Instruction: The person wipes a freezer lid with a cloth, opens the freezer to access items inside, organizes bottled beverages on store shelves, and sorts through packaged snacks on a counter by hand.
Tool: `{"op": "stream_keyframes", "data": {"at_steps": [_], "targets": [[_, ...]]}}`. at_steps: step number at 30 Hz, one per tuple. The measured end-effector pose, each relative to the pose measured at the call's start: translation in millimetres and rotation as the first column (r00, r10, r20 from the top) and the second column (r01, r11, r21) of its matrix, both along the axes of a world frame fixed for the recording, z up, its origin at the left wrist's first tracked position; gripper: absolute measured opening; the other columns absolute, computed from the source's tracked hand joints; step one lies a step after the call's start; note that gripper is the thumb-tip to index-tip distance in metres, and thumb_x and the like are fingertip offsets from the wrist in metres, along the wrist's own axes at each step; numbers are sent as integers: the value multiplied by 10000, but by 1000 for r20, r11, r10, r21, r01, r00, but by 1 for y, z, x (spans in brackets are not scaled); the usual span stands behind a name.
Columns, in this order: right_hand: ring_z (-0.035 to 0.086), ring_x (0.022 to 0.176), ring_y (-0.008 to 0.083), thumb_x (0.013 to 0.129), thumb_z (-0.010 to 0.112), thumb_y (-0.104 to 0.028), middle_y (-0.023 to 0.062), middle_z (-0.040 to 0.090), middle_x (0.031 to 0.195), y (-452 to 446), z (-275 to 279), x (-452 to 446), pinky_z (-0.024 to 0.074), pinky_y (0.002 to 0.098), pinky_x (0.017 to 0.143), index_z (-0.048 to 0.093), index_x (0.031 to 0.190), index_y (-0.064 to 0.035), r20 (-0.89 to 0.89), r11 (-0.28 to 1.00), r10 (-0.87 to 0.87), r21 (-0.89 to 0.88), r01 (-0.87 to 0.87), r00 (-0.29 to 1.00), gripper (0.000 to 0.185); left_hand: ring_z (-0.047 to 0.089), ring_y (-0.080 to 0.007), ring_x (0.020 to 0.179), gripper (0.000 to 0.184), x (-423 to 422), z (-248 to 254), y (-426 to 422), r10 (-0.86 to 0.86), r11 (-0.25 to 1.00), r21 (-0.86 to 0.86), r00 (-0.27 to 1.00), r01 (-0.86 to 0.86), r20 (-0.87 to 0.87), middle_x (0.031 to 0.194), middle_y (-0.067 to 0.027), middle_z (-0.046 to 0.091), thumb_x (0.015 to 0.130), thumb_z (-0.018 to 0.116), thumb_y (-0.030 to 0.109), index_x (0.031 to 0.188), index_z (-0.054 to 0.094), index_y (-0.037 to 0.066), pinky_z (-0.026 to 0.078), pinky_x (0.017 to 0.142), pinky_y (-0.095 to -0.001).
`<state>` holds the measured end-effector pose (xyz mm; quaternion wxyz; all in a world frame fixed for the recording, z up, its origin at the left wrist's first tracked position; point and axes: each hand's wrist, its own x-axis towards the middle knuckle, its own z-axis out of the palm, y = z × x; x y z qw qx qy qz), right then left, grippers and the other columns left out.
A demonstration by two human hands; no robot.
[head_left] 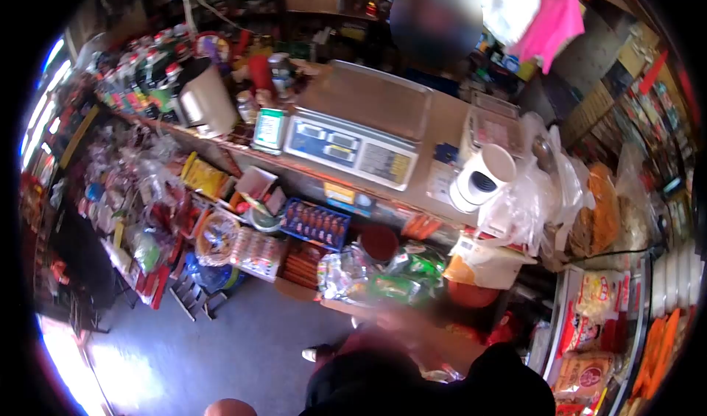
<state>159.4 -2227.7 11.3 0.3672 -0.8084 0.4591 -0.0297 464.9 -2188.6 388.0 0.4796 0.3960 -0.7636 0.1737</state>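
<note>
Green packets (pixel 396 288) lie beside the blurred right hand (pixel 398 317); open floor (pixel 254 342) spreads leftward.

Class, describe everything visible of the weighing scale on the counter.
The weighing scale stands on the counter near its front edge. It has a broad, rectangular, metal-looking pan and a blue-and-white front panel, with small display windows toward the left and what looks like a keypad toward the right; blur hides any readings. A green-and-white card stands close to its left; contact is unclear.
</note>
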Motion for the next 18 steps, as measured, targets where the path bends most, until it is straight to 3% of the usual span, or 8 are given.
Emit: {"op": "stream_keyframes", "data": {"at_steps": [2,5,7,10,12,15,16,18], "targets": [[614,760,345,869,519,-311,180,626,824,-19,17,60,472,457,656,587,926,-34,29,994,79,-79,-76,996,291,605,-294,815,289,11,14,23,36,998,-51,999,-36,14,990,-158,623,872,483,146,1079,593,-24,496,743,-359],[614,772,339,868,523,-297,169,626,814,-45,32,137,480,442,668,577,900,-38,-141,945,327,27,-326,935,268,606,-286,808,287,33,24,59,115,990,-89,993,-113,11,979,-154,625,875,487,156,1072,596,-22,497,737,-356],[612,786,337,867,519,-282,155,622,822,-46,47,185,489,439,671,569,873,-38,51,923,375,-111,-368,926,250,607,-281,804,286,48,28,83,166,982,-95,986,-165,4,972,-152,626,877,489,163,1067,598,-20,498,732,-354],[607,839,334,867,516,-278,141,621,870,-38,34,244,488,440,712,577,897,-46,19,753,637,-228,-617,771,241,609,-273,798,285,75,32,124,242,968,-60,970,-242,-18,962,-149,628,880,493,174,1060,601,-18,499,726,-352],[603,874,336,879,499,-275,159,615,905,-21,51,281,488,441,741,584,940,-45,-8,677,728,-143,-722,685,253,610,-268,794,285,87,31,158,308,951,2,950,-308,-61,955,-147,629,882,495,181,1056,602,-16,499,721,-350],[603,881,342,871,509,-274,188,621,922,-2,25,342,483,435,772,603,915,-41,-25,533,841,-139,-835,541,255,611,-261,787,284,115,29,200,418,908,72,900,-412,-124,944,-143,631,884,498,192,1049,605,-14,500,715,-347],[601,897,335,869,515,-278,181,627,925,9,57,360,478,431,792,606,952,-40,5,520,852,-132,-844,524,268,612,-258,785,285,127,29,209,441,897,104,885,-430,-148,941,-142,632,885,499,195,1047,606,-13,501,713,-346],[600,915,332,865,521,-277,169,636,923,26,65,402,477,419,806,620,968,-53,84,548,836,-163,-820,542,266,613,-253,781,285,156,31,221,465,883,176,859,-435,-214,934,-140,633,887,502,202,1042,608,-12,501,708,-344]]}}
